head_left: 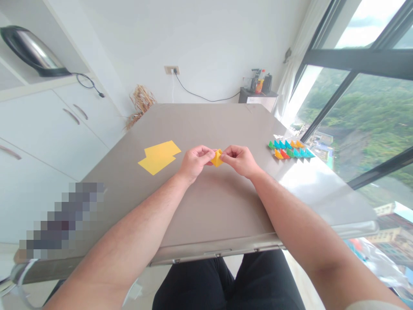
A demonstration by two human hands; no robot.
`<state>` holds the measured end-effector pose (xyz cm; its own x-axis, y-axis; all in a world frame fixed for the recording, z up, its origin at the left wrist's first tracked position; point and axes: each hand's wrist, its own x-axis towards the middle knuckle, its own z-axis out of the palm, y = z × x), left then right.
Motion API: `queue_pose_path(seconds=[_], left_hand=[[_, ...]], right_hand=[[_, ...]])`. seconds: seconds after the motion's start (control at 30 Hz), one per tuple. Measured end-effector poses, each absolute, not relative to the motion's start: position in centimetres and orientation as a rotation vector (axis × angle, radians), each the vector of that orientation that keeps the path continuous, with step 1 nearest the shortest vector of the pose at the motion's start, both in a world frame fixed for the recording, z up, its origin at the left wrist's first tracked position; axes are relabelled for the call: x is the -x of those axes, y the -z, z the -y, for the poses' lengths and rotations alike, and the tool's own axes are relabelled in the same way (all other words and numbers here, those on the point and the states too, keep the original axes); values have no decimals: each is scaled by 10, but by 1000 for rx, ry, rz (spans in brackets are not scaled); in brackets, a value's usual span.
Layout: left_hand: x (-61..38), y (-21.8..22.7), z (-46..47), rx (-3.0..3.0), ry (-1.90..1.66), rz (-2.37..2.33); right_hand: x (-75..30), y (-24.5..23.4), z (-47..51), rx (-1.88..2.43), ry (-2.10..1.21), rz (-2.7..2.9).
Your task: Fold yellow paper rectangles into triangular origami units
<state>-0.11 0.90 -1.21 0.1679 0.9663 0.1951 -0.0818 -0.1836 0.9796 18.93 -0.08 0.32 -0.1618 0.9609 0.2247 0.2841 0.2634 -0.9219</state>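
Note:
A small folded piece of yellow paper is held between my two hands above the middle of the table. My left hand pinches its left side between thumb and fingers. From the right, my right hand grips the opposite edge in the same way. To the left of my hands lie flat sheets of yellow paper, overlapping each other. Two rows of small folded paper boats in green, blue, orange and red stand at the table's right side.
The grey-brown table reaches toward a white wall with a socket. A pixelated patch covers something at the left edge. A window borders the right side. An electric kettle sits on the left cabinet.

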Motion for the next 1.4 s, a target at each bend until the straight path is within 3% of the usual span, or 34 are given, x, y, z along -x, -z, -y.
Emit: queue_pose_path(seconds=[0.83, 1.4], left_hand=[[-9, 17, -3, -1487, -1383, -1176], [-7, 16, -4, -1408, -1380, -1127]], right_hand=[[-180, 4, 1, 1258, -725, 1637], [-176, 4, 3, 1239, -855, 1633]])
